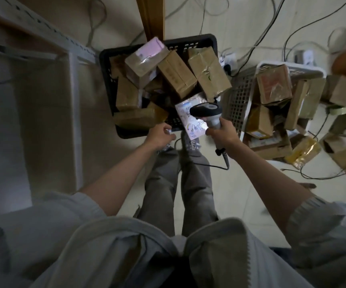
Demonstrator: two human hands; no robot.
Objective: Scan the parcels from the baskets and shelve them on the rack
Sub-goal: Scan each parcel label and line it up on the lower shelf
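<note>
The right hand (223, 135) gripped a corded barcode scanner (207, 113), its head over a white-labelled parcel (190, 119) at the near edge of the black basket (105, 59) of brown boxes. The left hand (159, 136), fingers curled, seemed to pinch that parcel's corner. A white basket (238, 98) of parcels stood to the right, the white rack (72, 80) to the left.

Brown cardboard parcels (176, 73), some glossed with clear tape, are seen heaped in a black latticed basket (190, 41), and more brown parcels in a white latticed basket (238, 96) beside it. A white label printed with dark handwriting and a coloured mark is shown on the parcel (190, 119) under the black-and-grey scanner (206, 113). The rack (72, 59) is painted white, the trousers (178, 175) are grey, the sleeves (78, 202) pale grey, the floor tiles (251, 183) cream, crossed by black and grey cables (272, 28).
</note>
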